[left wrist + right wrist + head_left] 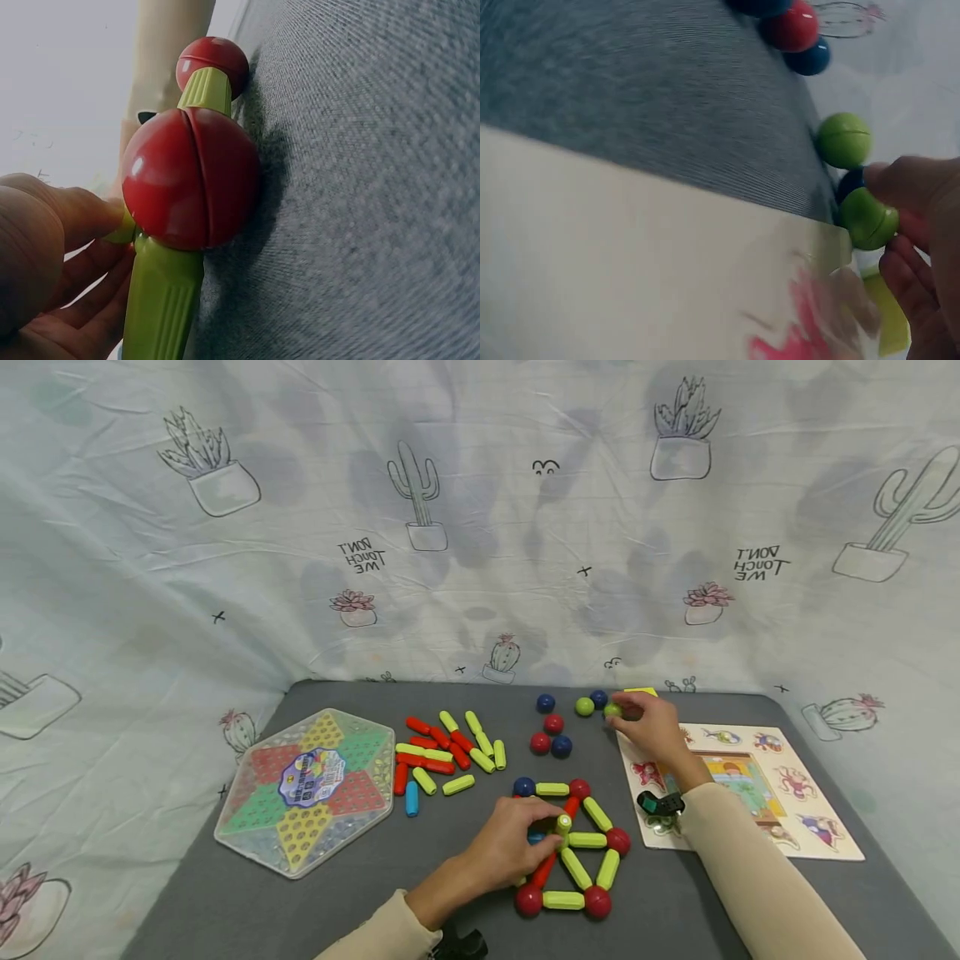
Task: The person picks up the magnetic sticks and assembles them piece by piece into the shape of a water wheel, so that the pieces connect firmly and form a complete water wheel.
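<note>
Left hand (513, 839) pinching yellow rod (564, 822); right hand (654, 727) pinching green ball (868, 219)

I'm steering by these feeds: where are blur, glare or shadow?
Head: soft, even light, loose rods sharp enough to tell apart. Left wrist: small highlight on the near red ball, soft shadow on the grey table, background washed out. Right wrist: the pink print on the picture board smears; the pinched green ball reads clearer.

The left hand (504, 845) pinches an upright lime rod (563, 823). Over there, far right, the right hand (656, 733) holds a green ball (612, 711).
</note>
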Demonstrator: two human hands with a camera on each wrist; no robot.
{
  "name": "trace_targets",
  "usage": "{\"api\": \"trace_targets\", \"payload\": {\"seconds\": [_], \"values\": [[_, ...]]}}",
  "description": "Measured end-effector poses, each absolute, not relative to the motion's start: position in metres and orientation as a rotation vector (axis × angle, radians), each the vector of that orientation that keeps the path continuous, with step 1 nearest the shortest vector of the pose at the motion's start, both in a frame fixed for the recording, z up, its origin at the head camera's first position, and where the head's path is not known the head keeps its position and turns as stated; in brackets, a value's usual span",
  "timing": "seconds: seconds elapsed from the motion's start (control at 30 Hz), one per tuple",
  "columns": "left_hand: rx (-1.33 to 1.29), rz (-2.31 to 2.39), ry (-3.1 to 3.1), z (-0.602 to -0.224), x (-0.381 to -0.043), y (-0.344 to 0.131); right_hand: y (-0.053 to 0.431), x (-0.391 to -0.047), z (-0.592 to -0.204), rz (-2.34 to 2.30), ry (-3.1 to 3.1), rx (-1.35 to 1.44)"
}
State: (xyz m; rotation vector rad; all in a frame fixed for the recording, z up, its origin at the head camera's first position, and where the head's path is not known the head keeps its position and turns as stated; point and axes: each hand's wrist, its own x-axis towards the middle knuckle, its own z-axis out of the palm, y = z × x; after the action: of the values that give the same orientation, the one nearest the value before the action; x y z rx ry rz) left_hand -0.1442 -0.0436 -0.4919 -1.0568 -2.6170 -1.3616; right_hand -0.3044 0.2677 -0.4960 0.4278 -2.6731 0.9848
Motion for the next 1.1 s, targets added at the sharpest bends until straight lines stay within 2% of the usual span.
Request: {"api": "trace_targets", "payload": {"seconds": [0.13,0.27,0.5,0.73,0.87,1.1], "values": [[-1.054,-1.356,-2.62,-0.492,-0.143,-0.042,0.263,-0.304,-0.499,0.919,-2.685,0.456],[-1.05,-1.36,-2.63,-0.491,-0.143,-0.041,0.258,-0.29,-0.495,0.988,-2.673,0.466],[-1.055,-1.366,-2.64,-0.49,-0.143,-0.04,0.237,-0.229,-0.468,1.628,-2.509,0.652],[-1.057,-1.352,-2.613,-0.491,-0.144,-0.042,0.217,-0.172,-0.459,2.047,-2.351,1.035],[-1.06,-1.362,-2.585,-0.491,-0.145,-0.043,0.209,-0.163,-0.466,2.118,-2.357,1.154],[-1.07,-1.354,-2.586,-0.492,-0.145,-0.043,0.211,-0.165,-0.474,2.148,-2.335,1.186]]}}
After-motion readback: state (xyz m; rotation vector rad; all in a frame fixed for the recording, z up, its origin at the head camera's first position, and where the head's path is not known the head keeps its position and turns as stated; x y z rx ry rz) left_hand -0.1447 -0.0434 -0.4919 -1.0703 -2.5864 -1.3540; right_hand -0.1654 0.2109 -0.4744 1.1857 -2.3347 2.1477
